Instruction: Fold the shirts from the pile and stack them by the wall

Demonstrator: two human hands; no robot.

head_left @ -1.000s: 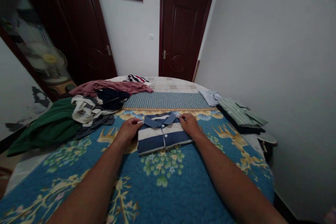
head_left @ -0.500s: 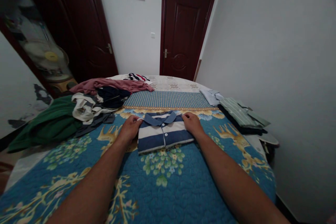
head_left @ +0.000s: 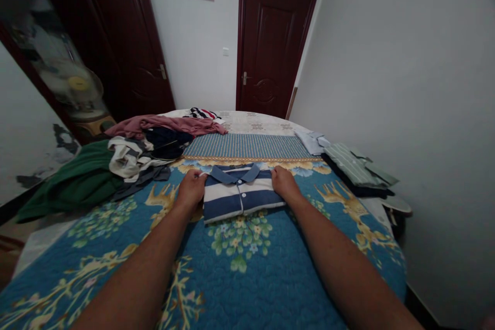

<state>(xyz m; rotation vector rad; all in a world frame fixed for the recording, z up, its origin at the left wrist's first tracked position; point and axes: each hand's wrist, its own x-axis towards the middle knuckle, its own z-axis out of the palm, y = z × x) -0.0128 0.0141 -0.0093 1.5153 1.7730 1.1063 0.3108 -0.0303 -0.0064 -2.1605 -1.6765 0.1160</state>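
A folded polo shirt (head_left: pixel 240 197) with blue and white stripes, a blue collar and white buttons lies in front of me, collar facing away. My left hand (head_left: pixel 192 188) is closed on its left edge near the collar. On the opposite edge my right hand (head_left: pixel 284 184) is closed on the fabric too, its fingertips partly hidden. Beneath the shirt is a blue quilted bedspread (head_left: pixel 294 273) printed with flowers and deer.
To the left is a loose heap with a green garment (head_left: pixel 77 178), a pink garment (head_left: pixel 166 125) and a cream-and-grey one (head_left: pixel 126 157). At the right edge, a folded green striped shirt (head_left: pixel 353 165) lies on dark cloth, near a folded pale shirt (head_left: pixel 309 142).
The collar area looks slightly shifted between my hands, and my right hand's fingers have curled more over the edge. Otherwise both hands stay at the same sides of the shirt.
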